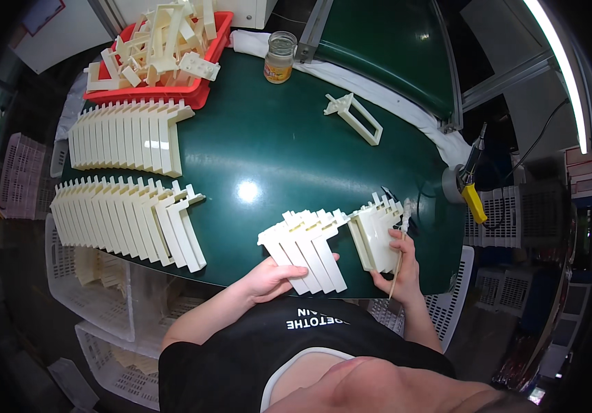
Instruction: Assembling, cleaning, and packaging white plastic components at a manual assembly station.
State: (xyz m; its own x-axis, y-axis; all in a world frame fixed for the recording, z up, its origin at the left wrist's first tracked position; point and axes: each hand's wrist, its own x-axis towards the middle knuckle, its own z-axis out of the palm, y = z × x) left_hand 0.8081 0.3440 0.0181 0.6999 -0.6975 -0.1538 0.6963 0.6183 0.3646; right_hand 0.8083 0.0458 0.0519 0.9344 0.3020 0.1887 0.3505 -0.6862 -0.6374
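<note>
My left hand (270,279) is closed round a fanned stack of several cream plastic frames (307,256), its thumb across their lower part. Small toothed ends of these frames point away from me. My right hand (404,265) is closed round the lower right side of a second, smaller stack of cream plastic frames (373,237). A thin wooden stick (398,267) also lies in its fingers, with a white fluffy wad at the far end. Both stacks are tilted above the near edge of the green table, almost touching at their upper corners.
Two long rows of cream frames, a far one (124,141) and a near one (117,217), stand at left. Behind them is a red bin (199,89) of loose parts. A glass jar (280,58), a single frame (356,118) and a yellow-handled tool (473,199) lie farther off.
</note>
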